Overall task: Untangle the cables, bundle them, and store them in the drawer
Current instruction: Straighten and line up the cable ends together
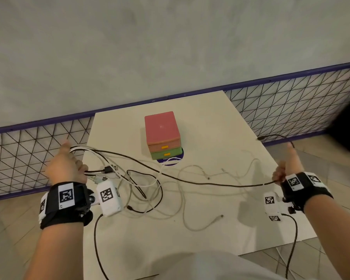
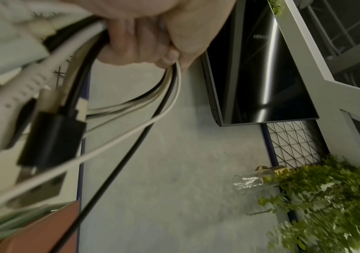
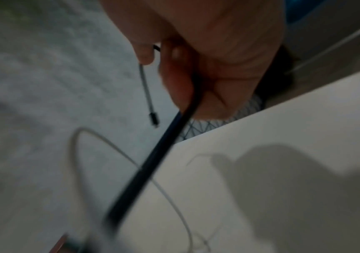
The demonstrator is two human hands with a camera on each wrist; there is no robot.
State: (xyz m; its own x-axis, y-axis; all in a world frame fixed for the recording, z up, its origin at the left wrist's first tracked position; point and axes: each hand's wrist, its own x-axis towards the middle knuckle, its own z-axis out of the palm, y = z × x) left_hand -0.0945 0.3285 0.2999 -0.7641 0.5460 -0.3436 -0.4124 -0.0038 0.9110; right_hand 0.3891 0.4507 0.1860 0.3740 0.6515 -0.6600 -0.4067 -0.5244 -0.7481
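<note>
My left hand is raised over the table's left edge and grips a bunch of white and black cables, whose plugs stick out beside the wrist. My right hand is at the table's right edge, fist closed round a black cable stretched between both hands. That cable's free end arcs over the thumb; in the right wrist view its plug dangles. Loose white cables lie tangled on the table. The small drawer unit, pink over green, stands at the centre, both drawers closed.
The white table is small, with tiled floor on both sides. A purple-framed wire mesh fence runs behind it against a grey wall. A dark cable hangs from the left wrist camera across the table's front.
</note>
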